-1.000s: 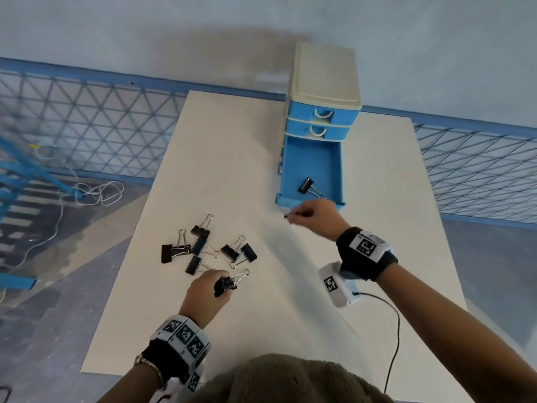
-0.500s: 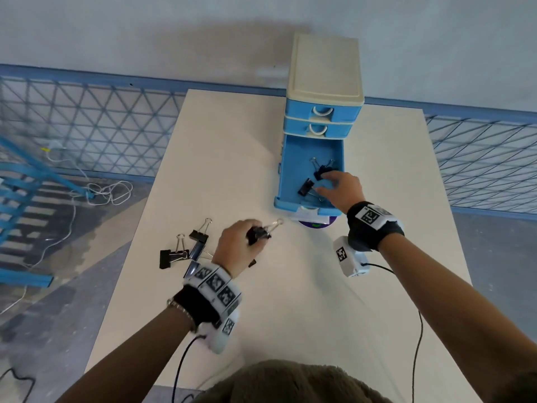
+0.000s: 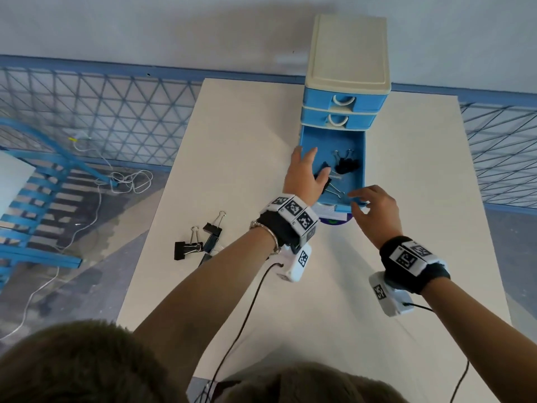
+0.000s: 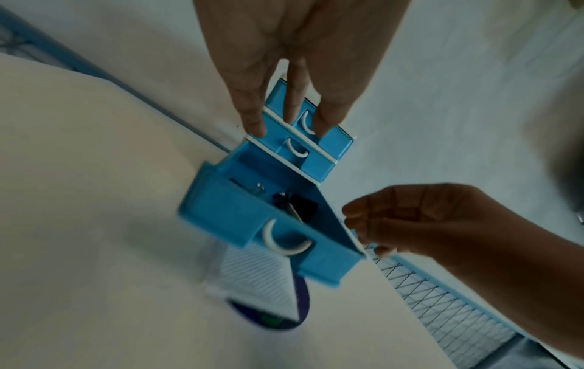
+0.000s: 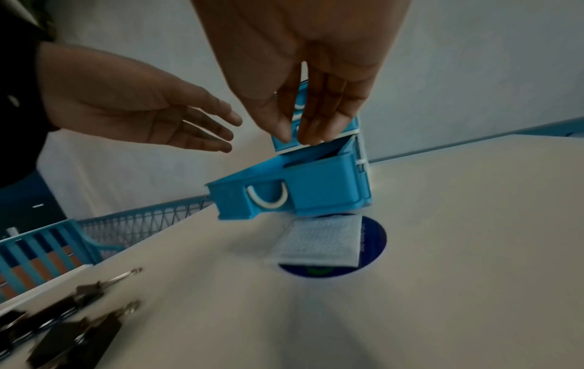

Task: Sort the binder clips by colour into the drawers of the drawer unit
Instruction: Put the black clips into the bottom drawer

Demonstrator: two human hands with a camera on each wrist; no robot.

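Note:
The blue drawer unit [image 3: 347, 53] with a cream top stands at the table's far side, its bottom drawer [image 3: 360, 158] pulled out. Black binder clips [image 3: 347, 165] lie inside the drawer [image 4: 221, 207]. My left hand [image 3: 312, 164] hovers over the drawer's left half with straight fingers and holds nothing. My right hand [image 3: 357, 203] is at the drawer's front right corner, fingers loosely bent and empty. In the right wrist view both hands are above the drawer [image 5: 316, 187]. More black clips [image 3: 186, 248] lie on the table at the left.
A white pad on a dark blue round sticker [image 5: 373, 239] lies on the table under the drawer's front. The two upper drawers [image 3: 343, 101] are closed. Blue mesh railing [image 3: 116, 112] borders the table's far and side edges. Wrist-camera cables trail toward me.
My left hand carried a black clip from the table to the open drawer and let it go. My right hand drew back from inside the drawer to its front corner.

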